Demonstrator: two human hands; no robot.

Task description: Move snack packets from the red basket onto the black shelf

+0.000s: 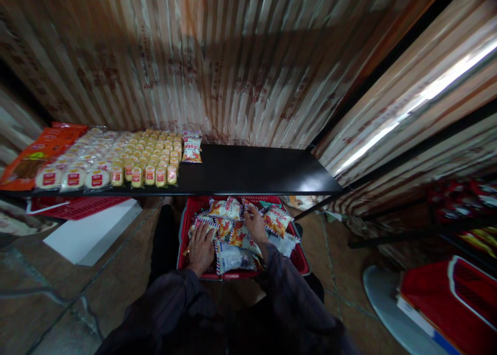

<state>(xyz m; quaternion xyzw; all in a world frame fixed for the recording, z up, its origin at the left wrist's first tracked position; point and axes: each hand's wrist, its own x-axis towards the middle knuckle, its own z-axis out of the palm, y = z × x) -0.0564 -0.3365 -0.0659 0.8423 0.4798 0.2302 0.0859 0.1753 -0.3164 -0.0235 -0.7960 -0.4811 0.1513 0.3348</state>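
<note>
A red basket [301,259] sits on the floor below the shelf, filled with several red-and-white snack packets [277,219]. My left hand [201,249] lies flat, fingers spread, on the packets at the basket's left side. My right hand [255,224] reaches into the middle of the pile, fingers curled over packets; whether it grips one is unclear. On the black shelf [252,171] above, a short row of the same snack packets [192,147] lies next to rows of small wrapped cakes [149,161].
Orange packs [37,150] lie at the shelf's far left. Under the shelf sit another red basket [73,207] and a white box [91,233]. At right are a red crate [462,295] and a grey disc [382,293]. Corrugated wall behind.
</note>
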